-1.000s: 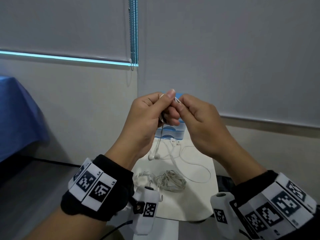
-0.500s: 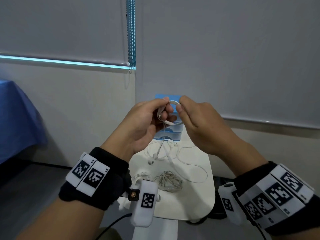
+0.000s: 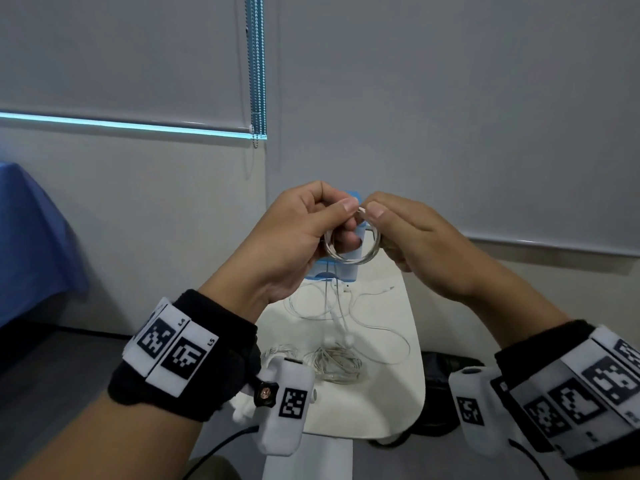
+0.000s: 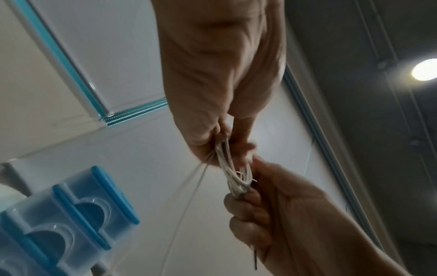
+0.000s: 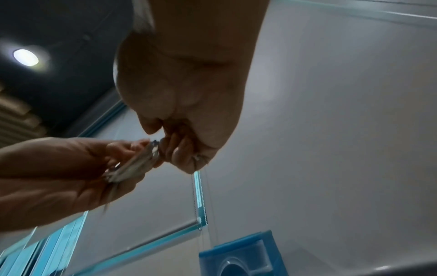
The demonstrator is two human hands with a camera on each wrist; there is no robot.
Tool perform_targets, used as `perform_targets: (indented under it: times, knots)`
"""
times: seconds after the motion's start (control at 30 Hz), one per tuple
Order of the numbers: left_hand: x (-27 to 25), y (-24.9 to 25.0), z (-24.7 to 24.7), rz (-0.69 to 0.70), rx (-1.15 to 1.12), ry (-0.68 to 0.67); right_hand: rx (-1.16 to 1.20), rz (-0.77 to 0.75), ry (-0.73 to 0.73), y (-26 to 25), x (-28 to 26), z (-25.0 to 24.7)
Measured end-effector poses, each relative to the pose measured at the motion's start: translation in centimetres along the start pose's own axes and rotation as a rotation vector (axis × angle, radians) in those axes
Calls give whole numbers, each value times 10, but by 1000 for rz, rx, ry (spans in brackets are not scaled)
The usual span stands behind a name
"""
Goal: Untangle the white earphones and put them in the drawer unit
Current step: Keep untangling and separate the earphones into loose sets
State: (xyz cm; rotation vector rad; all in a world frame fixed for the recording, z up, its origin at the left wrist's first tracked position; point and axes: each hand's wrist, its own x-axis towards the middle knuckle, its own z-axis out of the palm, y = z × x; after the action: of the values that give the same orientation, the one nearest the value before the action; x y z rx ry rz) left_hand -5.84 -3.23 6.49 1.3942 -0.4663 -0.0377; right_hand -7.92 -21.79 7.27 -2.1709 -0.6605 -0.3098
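Observation:
I hold a small coil of white earphone cable [image 3: 350, 258] in the air between both hands. My left hand [image 3: 346, 221] pinches the coil's left side with thumb and curled fingers. My right hand [image 3: 379, 227] pinches its right side. Two thin strands hang from the coil to the earbuds [image 3: 347, 339] over the table. From the left wrist view the coil [image 4: 232, 169] runs edge-on from my left hand [image 4: 222, 134] into my right hand [image 4: 255, 188]. The blue and white drawer unit [image 3: 334, 271] stands behind the hands, partly hidden.
On the small white table [image 3: 388, 396] lie a tangled cable bundle [image 3: 337, 367], a smaller bundle [image 3: 278, 351] and a loose cable loop [image 3: 391, 336]. Grey blinds and a bead chain [image 3: 257, 64] fill the wall behind. A blue cloth [image 3: 31, 237] hangs at the left.
The hands have come down a little and drawn slightly apart. The cable between them now shows as a round coil of several loops rather than a pinched strand.

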Motion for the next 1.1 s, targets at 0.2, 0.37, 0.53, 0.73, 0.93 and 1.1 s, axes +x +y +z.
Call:
perform_targets:
  times: [0.2, 0.37, 0.53, 0.73, 0.93, 1.1]
  knots:
    - [1, 9, -2, 46, 6, 15, -78, -11, 26, 12, -4, -8]
    - [2, 13, 2, 43, 57, 27, -215, 25, 178, 11, 3, 0]
    - [3, 12, 9, 71, 37, 42, 342, 98, 200, 2, 11, 9]
    - [5, 6, 6, 113, 170, 146, 902, 313, 103, -3, 10, 5]
    - [4, -3, 3, 128, 266, 93, 920, 401, -56, -3, 8, 5]
    - [1, -6, -1, 142, 374, 72, 642, 323, -147, -3, 6, 7]
